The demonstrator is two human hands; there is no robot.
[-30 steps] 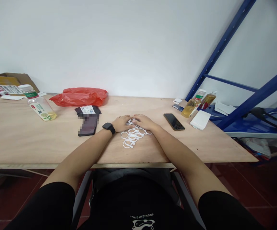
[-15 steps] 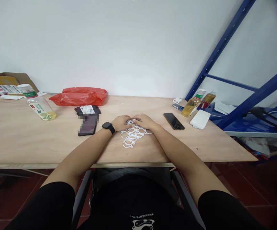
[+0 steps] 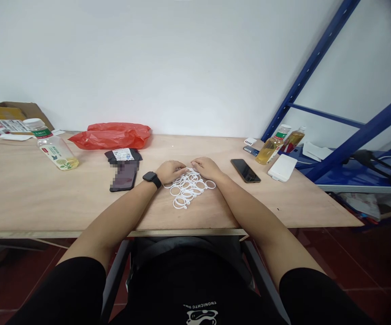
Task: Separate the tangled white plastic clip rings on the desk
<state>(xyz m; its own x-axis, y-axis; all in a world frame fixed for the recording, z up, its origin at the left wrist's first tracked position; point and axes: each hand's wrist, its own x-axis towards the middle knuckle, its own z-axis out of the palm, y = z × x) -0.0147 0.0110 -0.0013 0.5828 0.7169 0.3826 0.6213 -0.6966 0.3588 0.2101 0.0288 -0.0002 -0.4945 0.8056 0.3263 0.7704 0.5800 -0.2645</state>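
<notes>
A loose heap of several white plastic rings [image 3: 187, 188] lies on the wooden table [image 3: 80, 198] in front of me. My left hand [image 3: 170, 171], with a black watch on its wrist, rests at the heap's far left edge, fingers curled over the rings. My right hand [image 3: 208, 168] rests at the far right edge of the heap, fingers bent down onto the rings. The fingertips of both hands nearly meet above the pile. Whether either hand pinches a ring is hidden.
A dark phone [image 3: 245, 171], a white box [image 3: 282, 168] and two bottles of amber liquid [image 3: 270, 149] lie to the right. Left are a black pouch [image 3: 123, 169], a red plastic bag [image 3: 112, 136], a bottle [image 3: 53, 147] and a cardboard box [image 3: 11, 115]. Blue shelving [image 3: 351, 135] stands right.
Both hands have shifted slightly away from me and a little apart, uncovering more of the ring heap. The rings look spread a bit wider.
</notes>
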